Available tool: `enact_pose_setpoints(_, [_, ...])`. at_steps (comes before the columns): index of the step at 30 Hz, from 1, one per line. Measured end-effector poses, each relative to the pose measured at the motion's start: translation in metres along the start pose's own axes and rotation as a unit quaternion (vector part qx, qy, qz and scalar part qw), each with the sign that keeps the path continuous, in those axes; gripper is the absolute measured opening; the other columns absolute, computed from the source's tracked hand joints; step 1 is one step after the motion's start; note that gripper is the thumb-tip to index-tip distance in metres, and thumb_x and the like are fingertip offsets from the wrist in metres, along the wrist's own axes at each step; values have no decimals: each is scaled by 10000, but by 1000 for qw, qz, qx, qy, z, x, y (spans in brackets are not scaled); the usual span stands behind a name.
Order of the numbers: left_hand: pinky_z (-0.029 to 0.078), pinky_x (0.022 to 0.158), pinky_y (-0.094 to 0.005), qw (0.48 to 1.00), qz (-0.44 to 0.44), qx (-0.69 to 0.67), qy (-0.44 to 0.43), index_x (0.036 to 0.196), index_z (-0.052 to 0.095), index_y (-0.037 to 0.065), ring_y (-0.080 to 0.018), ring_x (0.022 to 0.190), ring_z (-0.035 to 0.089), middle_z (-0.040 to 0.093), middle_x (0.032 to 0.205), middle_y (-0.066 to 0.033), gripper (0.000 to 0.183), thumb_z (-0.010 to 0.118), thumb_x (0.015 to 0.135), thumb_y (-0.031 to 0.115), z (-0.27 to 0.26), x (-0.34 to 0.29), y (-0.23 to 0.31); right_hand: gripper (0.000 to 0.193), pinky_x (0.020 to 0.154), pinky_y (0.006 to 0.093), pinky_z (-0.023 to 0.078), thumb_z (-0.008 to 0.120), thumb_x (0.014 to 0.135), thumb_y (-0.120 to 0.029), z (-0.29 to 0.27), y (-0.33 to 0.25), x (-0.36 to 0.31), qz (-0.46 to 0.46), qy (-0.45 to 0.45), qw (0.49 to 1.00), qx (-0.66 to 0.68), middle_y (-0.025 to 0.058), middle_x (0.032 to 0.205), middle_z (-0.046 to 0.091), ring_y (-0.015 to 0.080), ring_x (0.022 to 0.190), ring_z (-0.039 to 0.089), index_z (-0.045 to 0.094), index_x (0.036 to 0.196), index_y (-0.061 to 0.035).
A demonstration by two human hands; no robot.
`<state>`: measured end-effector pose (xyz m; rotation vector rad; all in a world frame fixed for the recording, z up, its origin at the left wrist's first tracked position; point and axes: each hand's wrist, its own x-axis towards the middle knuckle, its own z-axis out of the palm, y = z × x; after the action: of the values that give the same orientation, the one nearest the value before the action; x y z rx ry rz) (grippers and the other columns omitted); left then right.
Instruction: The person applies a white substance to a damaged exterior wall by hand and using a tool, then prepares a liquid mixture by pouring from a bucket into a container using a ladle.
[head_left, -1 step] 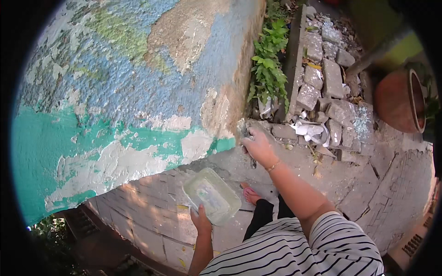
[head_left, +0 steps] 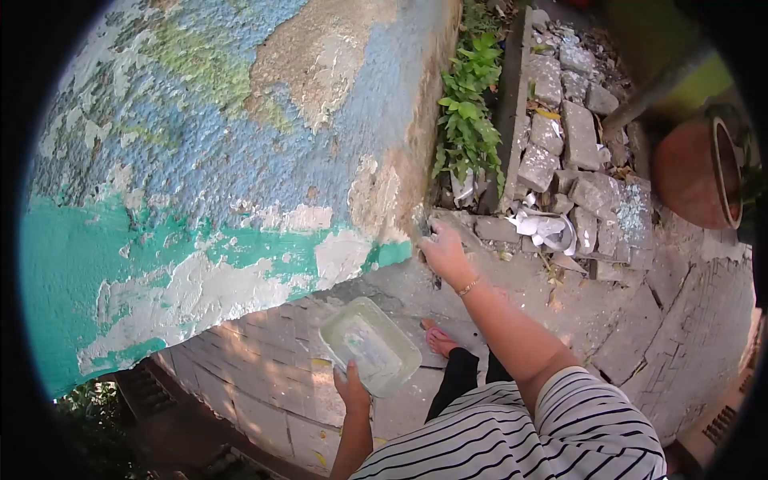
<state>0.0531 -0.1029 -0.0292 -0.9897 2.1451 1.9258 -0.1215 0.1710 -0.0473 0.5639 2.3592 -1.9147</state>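
Note:
My left hand [head_left: 352, 388] grips the near side of a shallow, pale rectangular tray [head_left: 404, 356], thumb over the rim. Whitish, slightly bluish paste is smeared inside the tray. At the wall's right-hand corner, my right hand [head_left: 446, 254] is closed round a putty knife [head_left: 419, 216], mostly hidden by the fingers. Its blade lies against the corner edge. The wall [head_left: 216, 160] has rough blue and green paint above a teal band [head_left: 64, 272]. Patches of white filler [head_left: 200, 292] cover parts of the band, and bare brown plaster shows higher up.
Leafy green plants [head_left: 468, 104] grow along the wall beyond the corner. Broken bricks and rubble [head_left: 580, 136] lie to the right, with white scraps [head_left: 544, 228] in front. A large clay pot [head_left: 692, 172] stands far right. Paving [head_left: 264, 376] runs under my feet.
The view has shifted slightly. My right hand has moved a little at the wall corner; both hands keep their holds.

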Motion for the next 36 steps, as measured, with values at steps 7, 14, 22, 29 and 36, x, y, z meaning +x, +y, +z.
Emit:
enact_pose_setpoints(7, [477, 811, -340, 998, -34, 38, 20, 1198, 441, -34, -220, 950, 553, 537, 1094, -141, 401, 540, 898, 214, -25, 12, -27, 299, 876, 512, 395, 490, 752, -46, 85, -9, 16, 12, 62, 995, -81, 336, 1030, 476, 497, 953, 481, 428, 1018, 76])
enact_pose_setpoints(14, [476, 851, -363, 996, -82, -16, 28, 1252, 412, -44, -234, 1007, 549, 526, 1149, -153, 484, 570, 884, 228, -10, 12, -28, 319, 903, 473, 408, 460, 731, 25, 58, -54, -40, -63, -114, 988, -83, 366, 988, 464, 497, 966, 465, 398, 1034, 105])
enact_pose_setpoints(22, [462, 878, -373, 998, -61, 1, 8, 1268, 407, -64, -257, 1036, 548, 534, 1158, -168, 573, 564, 876, 323, -8, 23, -3, 305, 898, 487, 400, 474, 734, -22, 34, 4, 9, 2, -37, 997, -66, 349, 1011, 475, 490, 989, 462, 412, 997, 118])
enact_pose_setpoints(29, [484, 854, -380, 998, -56, -19, -9, 1313, 354, -54, -269, 1028, 557, 521, 1180, -177, 576, 590, 872, 232, -45, 25, -35, 287, 855, 471, 397, 509, 754, -74, 37, -53, -32, -139, -88, 982, -88, 329, 947, 490, 461, 956, 482, 440, 976, 92])
enact_pose_setpoints(36, [481, 835, -368, 999, -36, -17, 2, 1199, 439, -62, -243, 983, 566, 546, 1111, -156, 455, 573, 876, 229, -33, 24, -12, 303, 857, 468, 407, 504, 764, -67, 39, -65, 8, -81, -123, 975, -168, 336, 1010, 470, 464, 962, 486, 429, 1000, 107])
